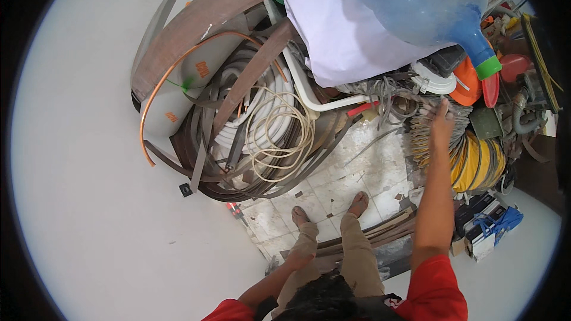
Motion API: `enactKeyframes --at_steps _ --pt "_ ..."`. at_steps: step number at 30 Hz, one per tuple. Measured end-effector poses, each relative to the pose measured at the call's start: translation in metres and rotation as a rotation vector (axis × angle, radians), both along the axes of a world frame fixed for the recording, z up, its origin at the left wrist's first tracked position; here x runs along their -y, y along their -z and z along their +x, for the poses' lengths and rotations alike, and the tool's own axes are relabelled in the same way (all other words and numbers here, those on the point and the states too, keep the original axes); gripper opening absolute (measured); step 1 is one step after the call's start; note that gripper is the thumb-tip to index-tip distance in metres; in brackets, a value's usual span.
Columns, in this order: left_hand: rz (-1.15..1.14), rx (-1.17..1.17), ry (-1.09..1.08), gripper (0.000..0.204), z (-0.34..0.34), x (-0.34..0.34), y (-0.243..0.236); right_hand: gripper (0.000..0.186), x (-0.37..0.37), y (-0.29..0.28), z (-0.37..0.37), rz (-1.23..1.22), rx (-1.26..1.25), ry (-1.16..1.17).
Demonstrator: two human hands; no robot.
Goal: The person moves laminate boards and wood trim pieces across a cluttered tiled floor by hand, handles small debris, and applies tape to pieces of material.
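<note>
My right hand [441, 122] reaches forward with the arm stretched out. Its fingers lie on a bundle of thin grey and tan strips [420, 123] that sits on a yellow flexible duct [479, 163]. I see the back of the hand, with the fingers extended and nothing clearly gripped. My left hand [299, 257] rests low against my left thigh, and its fingers blend into the tan trousers. My bare feet [357, 203] stand on a pale tiled floor [357, 166].
Big coils of brown edge strip [235, 110], a white coiled cord [279, 137], a copper tube [169, 77] and a white pipe [306, 92] crowd the left. A blue water bottle [425, 0] and a white sheet [345, 38] hang overhead. Planks [383, 229] and boxes [491, 226] lie on the right.
</note>
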State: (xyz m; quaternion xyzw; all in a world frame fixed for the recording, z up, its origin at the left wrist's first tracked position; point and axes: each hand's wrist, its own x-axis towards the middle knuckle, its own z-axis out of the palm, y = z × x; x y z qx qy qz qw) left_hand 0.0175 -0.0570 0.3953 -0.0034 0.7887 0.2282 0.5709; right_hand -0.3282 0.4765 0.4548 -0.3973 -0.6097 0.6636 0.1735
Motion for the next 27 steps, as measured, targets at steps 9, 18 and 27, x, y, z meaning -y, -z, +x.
enactKeyframes --at_steps 9,18,27 --pt "-0.191 0.059 0.066 0.089 0.021 0.063 0.031 0.064 0.039 0.006 0.039 0.018 0.111 -0.058" --pt "-0.117 0.148 0.24 0.076 -0.018 0.156 0.045 0.04 0.211 0.177 0.176 -0.31 0.511 -0.253" --pt "-0.079 -0.003 0.343 0.078 -0.045 0.226 0.032 0.057 0.446 0.361 0.222 -0.444 0.853 -0.331"
